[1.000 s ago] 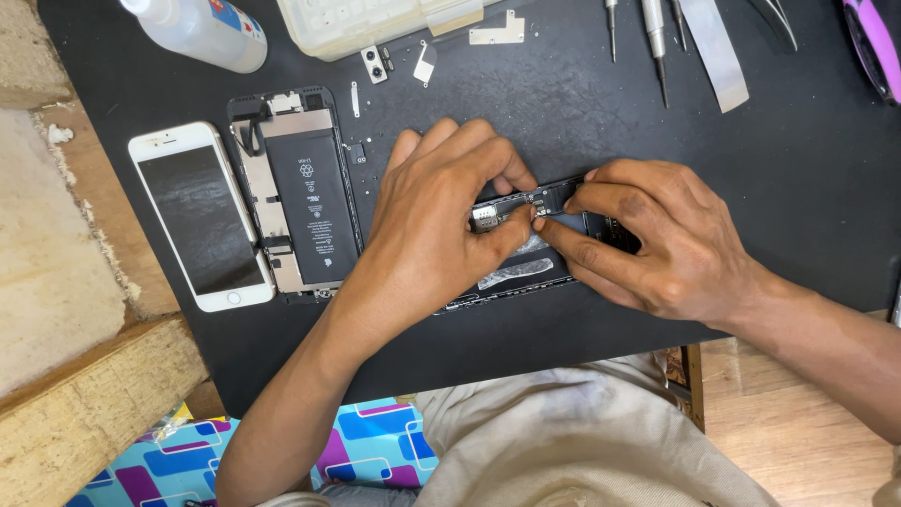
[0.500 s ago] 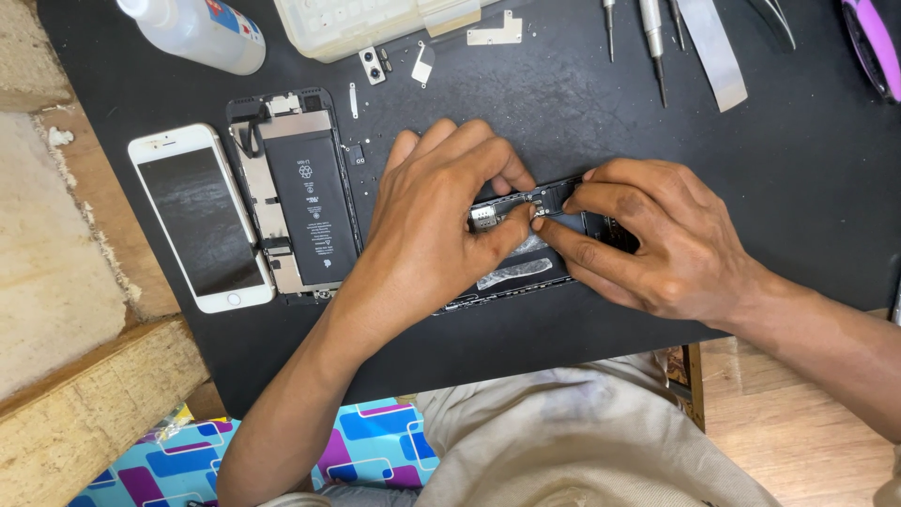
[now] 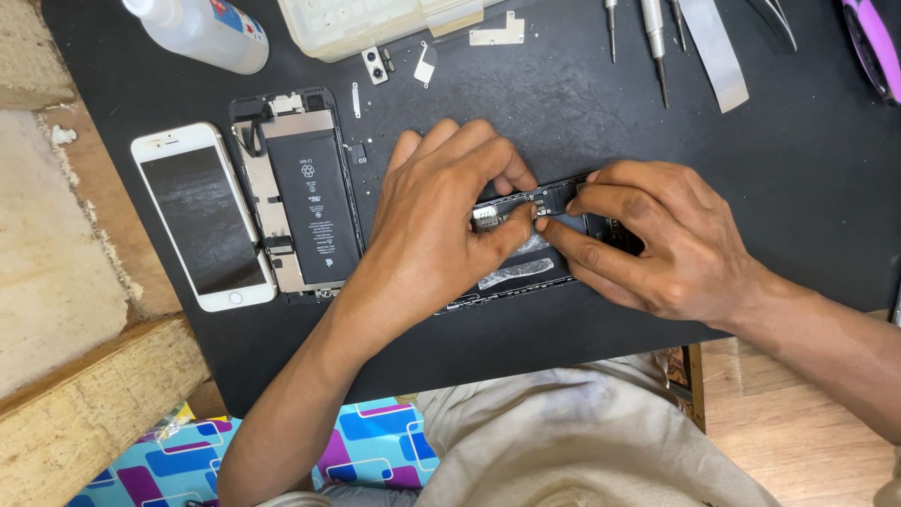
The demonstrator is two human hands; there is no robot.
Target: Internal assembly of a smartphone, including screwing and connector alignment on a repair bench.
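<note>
Black work mat (image 3: 798,188), wooden bench edge (image 3: 84,413), both hands (image 3: 441,235) on opened phone (image 3: 526,272)

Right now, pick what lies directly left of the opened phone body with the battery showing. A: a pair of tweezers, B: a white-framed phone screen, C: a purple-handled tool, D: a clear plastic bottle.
B: the white-framed phone screen lies flat on the black mat beside the left edge of the opened phone body.
</note>
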